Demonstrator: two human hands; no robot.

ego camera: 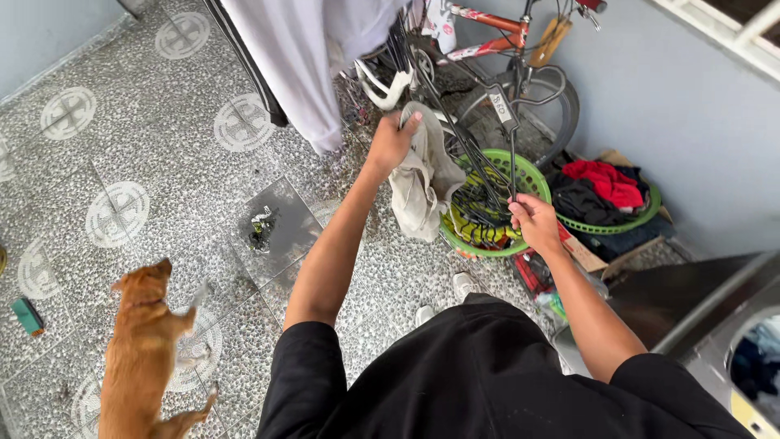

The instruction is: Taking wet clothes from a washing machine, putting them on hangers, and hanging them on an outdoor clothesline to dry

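My left hand [392, 140] is raised and grips a crumpled beige garment [422, 183] that hangs down from it. My right hand [535, 221] holds a black wire hanger [508, 134] by its lower part, the hook pointing up. Both hands are over a green round basket [532, 175] that holds several black hangers and some yellow-green cloth. A bunch of black hangers [455, 138] slants up from the basket toward the hanging laundry.
White clothes [301, 65] hang at the top centre. A red bicycle [504, 41] leans by the grey wall. A second green basket [642, 218] holds red and dark clothes. A brown dog [146, 341] stands at the lower left on the tiled floor. A washing machine opening [756, 366] is at the lower right.
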